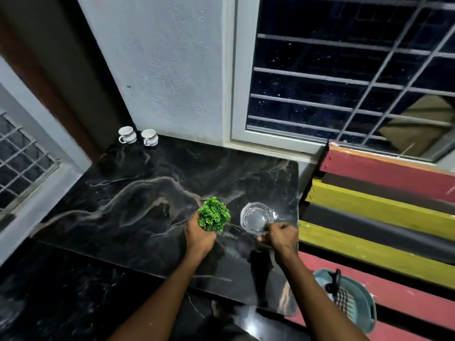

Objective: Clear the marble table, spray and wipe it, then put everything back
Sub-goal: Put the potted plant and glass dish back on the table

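Note:
The black marble table (pixel 138 198) with pale veins fills the middle of the head view. My left hand (pixel 199 236) is wrapped around a small green plant (pixel 213 214), whose pot is hidden in my palm, just above the table near its right side. My right hand (pixel 280 236) grips the near rim of a clear glass dish (pixel 256 217) right of the plant, close to the table's right edge. Two white cups (pixel 127 134) (pixel 149 137) stand side by side at the far left corner against the wall.
A bench of red, yellow and dark slats (pixel 384 205) stands right of the table. On it sits a teal basket (pixel 362 299) holding a checked cloth and a dark-topped object. A white wall and a barred window lie behind; dark floor lies in front.

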`<state>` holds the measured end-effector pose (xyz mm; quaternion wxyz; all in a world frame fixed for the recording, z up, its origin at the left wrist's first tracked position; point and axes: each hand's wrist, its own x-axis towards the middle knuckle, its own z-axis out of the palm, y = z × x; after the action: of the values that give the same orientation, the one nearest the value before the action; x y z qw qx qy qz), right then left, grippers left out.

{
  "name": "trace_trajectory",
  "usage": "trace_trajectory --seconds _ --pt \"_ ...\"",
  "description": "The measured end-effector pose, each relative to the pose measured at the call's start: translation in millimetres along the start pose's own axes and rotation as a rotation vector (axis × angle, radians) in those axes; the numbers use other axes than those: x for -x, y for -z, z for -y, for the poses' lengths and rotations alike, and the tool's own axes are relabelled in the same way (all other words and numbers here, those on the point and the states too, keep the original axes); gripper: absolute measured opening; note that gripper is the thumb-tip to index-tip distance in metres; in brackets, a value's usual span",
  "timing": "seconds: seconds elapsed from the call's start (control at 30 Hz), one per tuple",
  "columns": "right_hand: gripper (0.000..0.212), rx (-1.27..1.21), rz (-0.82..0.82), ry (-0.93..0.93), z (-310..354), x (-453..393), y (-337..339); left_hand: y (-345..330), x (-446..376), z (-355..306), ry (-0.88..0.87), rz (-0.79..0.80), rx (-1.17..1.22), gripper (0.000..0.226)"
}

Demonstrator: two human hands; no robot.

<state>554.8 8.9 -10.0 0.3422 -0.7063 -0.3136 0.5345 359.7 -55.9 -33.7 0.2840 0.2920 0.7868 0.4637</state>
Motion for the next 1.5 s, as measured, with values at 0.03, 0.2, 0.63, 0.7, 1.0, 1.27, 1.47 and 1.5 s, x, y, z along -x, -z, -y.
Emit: trace_trajectory --seconds 0.03,0.2,0.63,0.7,1.0,1.27,1.47,1.5 --pt "0.011 0.008 0.000 -0.007 0.6 -4.4 -10.0 3.8 -9.2 1.1 0.003 0.001 -0.003 0.050" --pt "0.012 0.065 -0.047 -0.053 4.6 -34.2 -56.8 7.9 -69.5 8.6 0.024 0.014 -0.010 0.047" --pt "0.004 0.025 -0.161 -0.136 61.1 -133.3 -123.3 -21.5 -223.0 -25.8 0.057 0.082 -0.061 0.049" --pt "0.005 0.016 -0.206 -0.158 73.1 -154.1 -130.2 -28.1 -250.1 -27.6 0.027 0.091 -0.062 0.042" --pt "0.010 -0.048 -0.376 -0.229 101.2 -232.1 -139.0 -44.9 -331.5 -27.8 -0.042 0.162 -0.095 0.037" --pt "0.011 -0.038 -0.434 -0.230 111.4 -265.1 -149.6 -50.2 -364.6 -19.5 -0.061 0.192 -0.140 0.040" --pt "0.012 -0.010 -0.486 -0.230 109.0 -266.3 -154.4 -49.9 -374.1 -22.6 -0.066 0.193 -0.136 0.050" --pt "0.011 -0.007 -0.499 -0.222 109.1 -265.3 -155.6 -50.6 -375.7 -21.8 -0.064 0.198 -0.131 0.051"
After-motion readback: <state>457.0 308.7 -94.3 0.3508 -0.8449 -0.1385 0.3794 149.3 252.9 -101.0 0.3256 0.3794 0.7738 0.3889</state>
